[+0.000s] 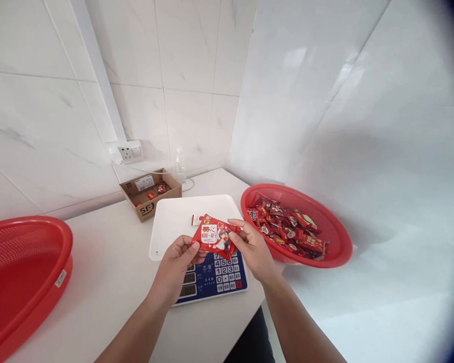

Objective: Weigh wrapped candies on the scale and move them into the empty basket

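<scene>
A red printed snack packet [215,237] is stretched between my two hands, above the keypad of a digital scale [204,275]. My left hand [179,262] pinches its left corner between thumb and fingers. On the other side my right hand [252,247] grips the right edge, with the thumb on the printed face. Part of a second red layer shows beneath the packet; whether it is another packet I cannot tell. Behind it, a small white and red item [195,220] lies on the scale's white pan [170,227], partly covered by the packet.
To the right, a red plastic basket [342,242] holds many red packets [287,227]. Another red basket [66,257] stands at left. Behind the scale are a cardboard box [149,207] with several red packets and a clear bottle [179,166]. A wall socket [130,153] has a cable.
</scene>
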The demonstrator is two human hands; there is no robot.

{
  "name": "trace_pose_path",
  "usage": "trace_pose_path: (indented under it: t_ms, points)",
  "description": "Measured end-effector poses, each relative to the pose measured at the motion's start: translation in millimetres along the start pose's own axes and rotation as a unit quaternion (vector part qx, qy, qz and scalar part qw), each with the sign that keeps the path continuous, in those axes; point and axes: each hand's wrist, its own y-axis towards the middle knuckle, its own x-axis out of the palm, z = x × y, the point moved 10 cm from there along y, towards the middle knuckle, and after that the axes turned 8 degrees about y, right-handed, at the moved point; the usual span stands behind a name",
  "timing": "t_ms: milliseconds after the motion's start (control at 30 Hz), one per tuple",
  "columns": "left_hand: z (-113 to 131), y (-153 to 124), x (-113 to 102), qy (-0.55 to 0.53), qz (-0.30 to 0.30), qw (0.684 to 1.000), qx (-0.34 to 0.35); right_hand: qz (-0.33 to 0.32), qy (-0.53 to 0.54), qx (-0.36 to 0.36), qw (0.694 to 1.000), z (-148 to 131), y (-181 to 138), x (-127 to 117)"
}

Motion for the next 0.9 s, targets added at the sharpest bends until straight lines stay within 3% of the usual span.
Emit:
trace_pose_path:
  t_ms: [233, 633, 900]
  points:
    - [1, 0, -4, -0.002, 0.01, 1.0, 0.004, 0.005, -0.048, -0.016, 0.999, -5, 2, 1]
    - [-1, 0, -6, -0.006, 0.014, 1.0, -0.006, 0.002, -0.021, -0.014, 1.0, -9, 2, 5]
    - [-1, -3, 4, -0.012, -0.009, 0.999, -0.031, 0.002, -0.01, 0.0, 1.0, -3, 1, 5]
